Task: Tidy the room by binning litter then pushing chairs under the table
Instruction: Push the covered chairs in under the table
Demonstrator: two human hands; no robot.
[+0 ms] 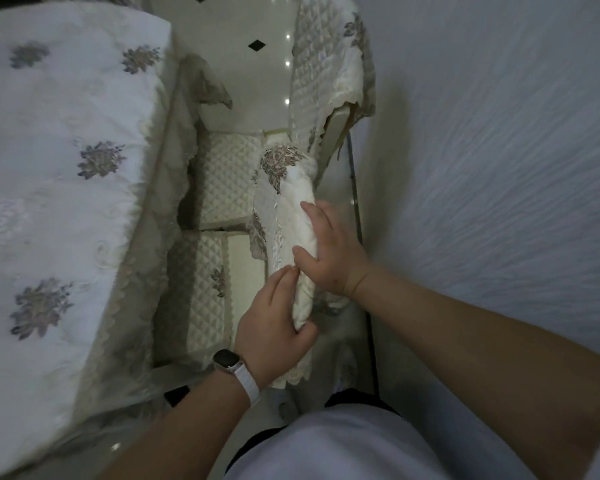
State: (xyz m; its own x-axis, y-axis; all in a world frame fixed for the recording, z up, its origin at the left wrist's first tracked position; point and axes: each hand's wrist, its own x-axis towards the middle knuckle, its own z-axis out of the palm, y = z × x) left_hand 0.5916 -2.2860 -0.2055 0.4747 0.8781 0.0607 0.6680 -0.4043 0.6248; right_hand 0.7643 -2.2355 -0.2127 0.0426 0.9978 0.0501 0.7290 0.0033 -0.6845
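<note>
One chair back (300, 183), gripped by left hand (274, 320), right hand (329, 251)

A home dining room: a bench (142, 140) under a flower-embroidered cloth (56, 188), with chairs (222, 178) in quilted covers beside it. The glossy floor (243, 81) has black diamond insets, and the wall (499, 133) bears textured wallpaper.

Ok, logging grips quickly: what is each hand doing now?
Left hand: grips the covered chair back.
Right hand: grips the same chair back.
</note>
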